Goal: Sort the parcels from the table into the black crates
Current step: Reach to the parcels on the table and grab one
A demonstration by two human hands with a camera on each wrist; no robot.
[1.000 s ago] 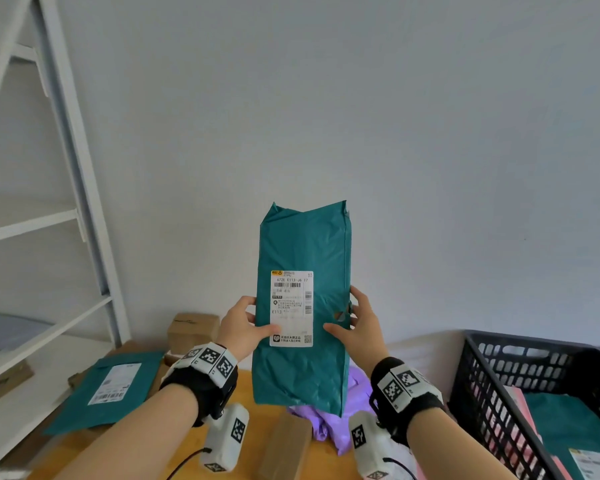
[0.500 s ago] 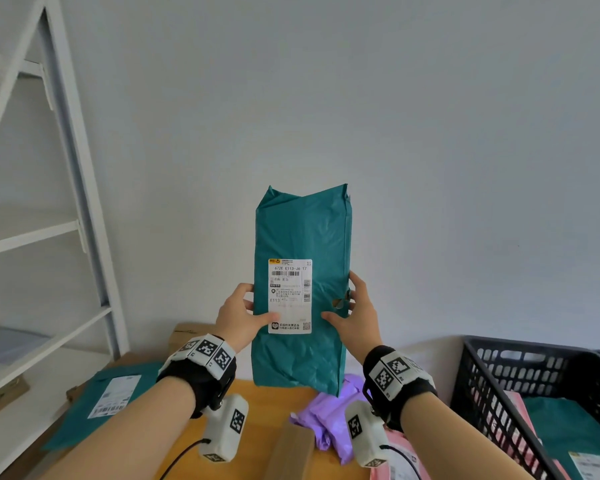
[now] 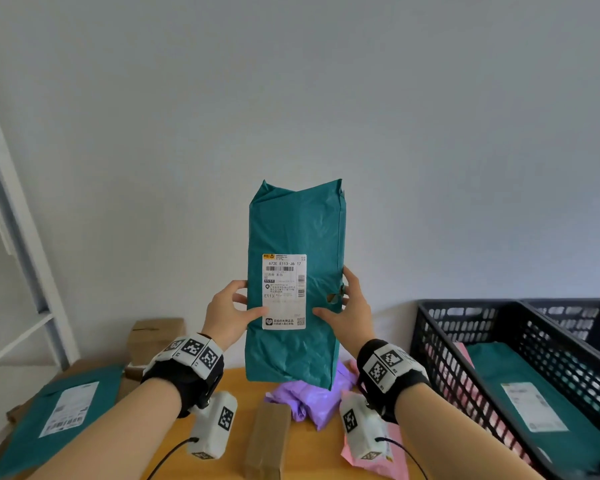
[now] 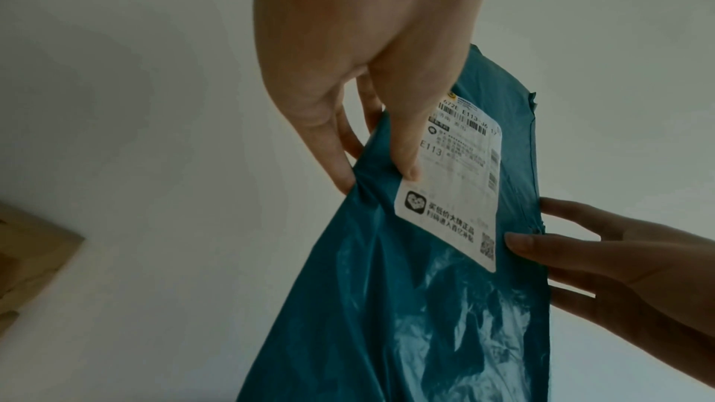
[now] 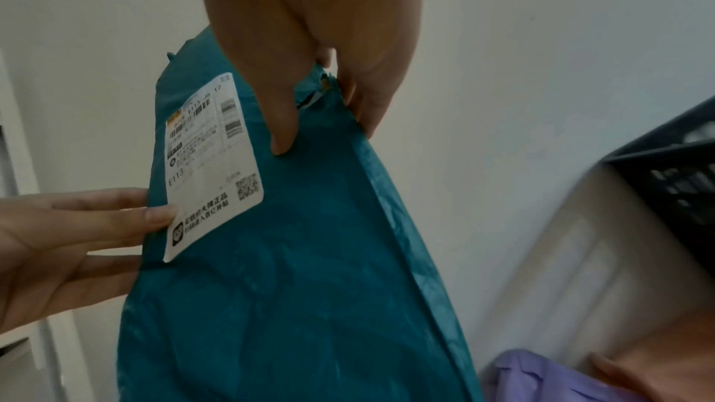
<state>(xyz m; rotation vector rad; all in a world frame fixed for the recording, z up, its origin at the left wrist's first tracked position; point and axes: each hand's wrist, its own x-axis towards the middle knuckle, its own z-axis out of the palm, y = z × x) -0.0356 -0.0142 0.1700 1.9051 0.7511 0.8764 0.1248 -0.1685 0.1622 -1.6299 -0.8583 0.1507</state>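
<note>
Head view: teal parcel [image 3: 293,285] held upright in the air above the table [image 3: 238,382], label [image 3: 284,291] facing the wearer — likely to read it before choosing a crate [image 3: 440,344]. Left hand [image 3: 226,315] and right hand [image 3: 349,315] pinch its side edges.

Left wrist: thumb on the label's edge, fingers [image 4: 340,164] curled behind the parcel.

Right wrist: thumb in front, fingers [image 5: 367,109] behind, clamped beside a small tear [image 5: 321,87]. Film is glossy and wrinkled — soft contents, probably.

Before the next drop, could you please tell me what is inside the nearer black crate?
Inside the nearer black crate lies a teal parcel with a white label; a pink parcel edge shows beside it. Anything beneath is covered.
</note>
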